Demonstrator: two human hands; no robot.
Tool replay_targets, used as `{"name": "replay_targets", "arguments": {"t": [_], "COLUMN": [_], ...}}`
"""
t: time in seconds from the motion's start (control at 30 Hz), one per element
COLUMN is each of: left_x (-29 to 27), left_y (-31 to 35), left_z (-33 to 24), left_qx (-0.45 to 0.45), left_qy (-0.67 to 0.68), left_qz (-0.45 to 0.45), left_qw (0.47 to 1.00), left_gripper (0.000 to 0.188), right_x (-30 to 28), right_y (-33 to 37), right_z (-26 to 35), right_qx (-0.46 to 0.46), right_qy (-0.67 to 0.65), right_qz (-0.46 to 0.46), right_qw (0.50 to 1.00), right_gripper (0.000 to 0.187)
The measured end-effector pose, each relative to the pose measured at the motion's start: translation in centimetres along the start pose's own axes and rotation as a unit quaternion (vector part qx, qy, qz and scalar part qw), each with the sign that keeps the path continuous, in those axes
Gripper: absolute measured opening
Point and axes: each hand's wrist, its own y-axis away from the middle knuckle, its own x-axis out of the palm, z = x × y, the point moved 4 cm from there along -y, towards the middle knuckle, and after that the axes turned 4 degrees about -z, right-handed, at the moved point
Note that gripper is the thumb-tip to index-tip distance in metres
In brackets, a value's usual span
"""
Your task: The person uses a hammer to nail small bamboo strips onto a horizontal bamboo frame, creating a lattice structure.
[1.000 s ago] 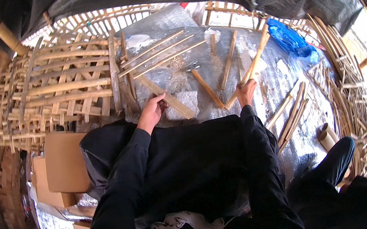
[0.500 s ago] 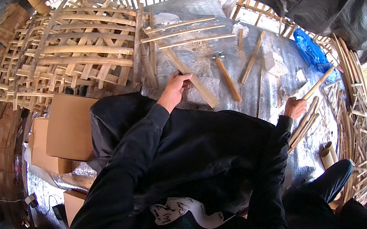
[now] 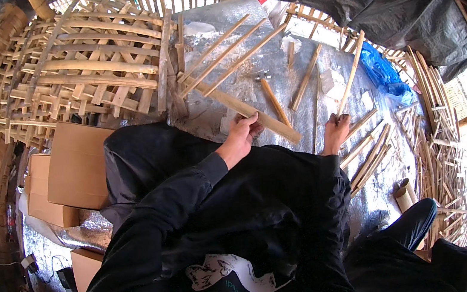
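My left hand (image 3: 242, 135) is closed around a flat bamboo strip (image 3: 280, 127) that slants across in front of my lap. The strip's far end meets the lower ends of three thin bamboo sticks (image 3: 234, 48) lying diagonally on the silvery sheet (image 3: 226, 19). In my right hand (image 3: 335, 132), a slim bamboo stick (image 3: 353, 70) is gripped near its lower end and points up and away. Between the hands, farther off, lies what looks like a hammer (image 3: 276, 104) with a wooden handle. Another bamboo piece (image 3: 306, 77) rests to its right.
Bamboo lattice panels (image 3: 94, 61) are stacked at far left, above cardboard boxes (image 3: 76, 166). A pale block (image 3: 333, 83) and a blue plastic bag (image 3: 383, 78) lie at right. Split bamboo strips (image 3: 371, 158) and a large pile (image 3: 441, 139) stand beyond my right arm.
My left hand and the flat strip have shifted right and nearer. My right hand has moved left and farther away, its stick swung more upright. The three thin sticks have turned from level to diagonal.
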Motion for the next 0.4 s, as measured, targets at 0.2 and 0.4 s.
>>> {"name": "replay_targets", "arguments": {"t": [0.2, 0.4], "left_x": [4.6, 9.4], "left_y": [0.3, -1.2], "left_z": [2.4, 7.7], "left_qx": [0.062, 0.127], "left_qy": [0.102, 0.097], "left_qz": [-0.082, -0.145], "left_qw": [0.989, 0.977], "left_gripper": [0.015, 0.031], "right_x": [-0.8, -1.6], "right_y": [-0.5, -1.1], "right_z": [-0.4, -0.4], "right_qx": [0.036, 0.087], "right_qy": [-0.084, -0.218], "right_qz": [-0.032, -0.042], "right_qw": [0.995, 0.971], "right_gripper": [0.015, 0.017]}}
